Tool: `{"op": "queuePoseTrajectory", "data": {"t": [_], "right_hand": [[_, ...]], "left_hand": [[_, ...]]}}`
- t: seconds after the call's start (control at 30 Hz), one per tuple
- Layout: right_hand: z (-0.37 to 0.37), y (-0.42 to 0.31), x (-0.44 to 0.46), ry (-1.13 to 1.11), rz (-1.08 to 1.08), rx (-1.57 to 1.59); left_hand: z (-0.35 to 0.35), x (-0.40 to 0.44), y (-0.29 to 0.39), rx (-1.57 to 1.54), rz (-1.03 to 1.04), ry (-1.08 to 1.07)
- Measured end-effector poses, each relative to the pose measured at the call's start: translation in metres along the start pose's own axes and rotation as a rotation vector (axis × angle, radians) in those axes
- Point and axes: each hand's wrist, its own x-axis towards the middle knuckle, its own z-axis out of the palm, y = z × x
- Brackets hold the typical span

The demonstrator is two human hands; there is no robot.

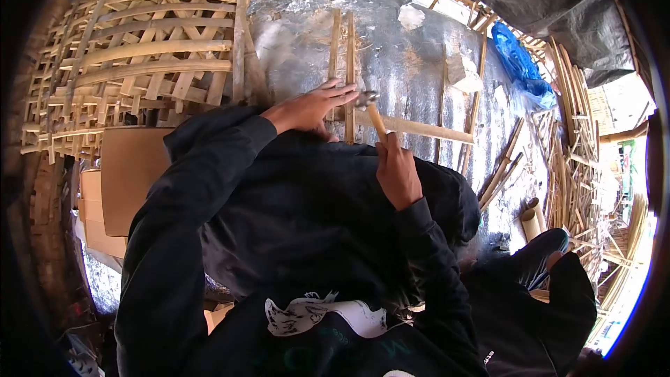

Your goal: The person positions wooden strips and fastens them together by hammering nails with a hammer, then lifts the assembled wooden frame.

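Observation:
My right hand [399, 176] is wrapped round the wooden handle of a hammer [377, 123]. The hammer's metal head lies over the joint of two bamboo strips, just beside my left fingertips. My left hand [312, 109] rests on the work with its fingers stretched out across an upright bamboo strip [350, 49] and its thumb apart, lower down. A second upright strip [334, 42] runs close to its left. From the joint a horizontal bamboo strip [426, 128] extends to the right. Whether a nail sits under the hammer head, I cannot tell.
A woven bamboo lattice [157, 42] stands at the left, above a cardboard box [132, 174]. A silvery sheet [293, 35] covers the floor. Blue plastic [518, 63] and bundled bamboo strips [569, 132] lie at the right. Another person [537, 300] in dark clothes sits close by at lower right.

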Motion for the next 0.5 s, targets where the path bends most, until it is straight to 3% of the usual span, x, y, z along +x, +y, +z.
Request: {"op": "queuePoseTrajectory", "data": {"t": [0.23,0.3,0.4,0.5], "right_hand": [[0.009,0.002,-0.005,0.109,0.016,0.092],[0.01,0.009,-0.002,0.064,-0.084,0.022],[0.008,0.0,-0.005,0.138,0.004,0.047],[0.009,0.001,-0.005,-0.002,-0.017,-0.022]], "left_hand": [[0.003,0.001,-0.001,0.004,0.003,-0.002],[0.002,0.002,0.0,0.034,0.004,-0.004],[0.001,0.0,0.001,0.011,-0.02,-0.017],[0.002,0.002,-0.004,0.022,0.037,0.014]]}}
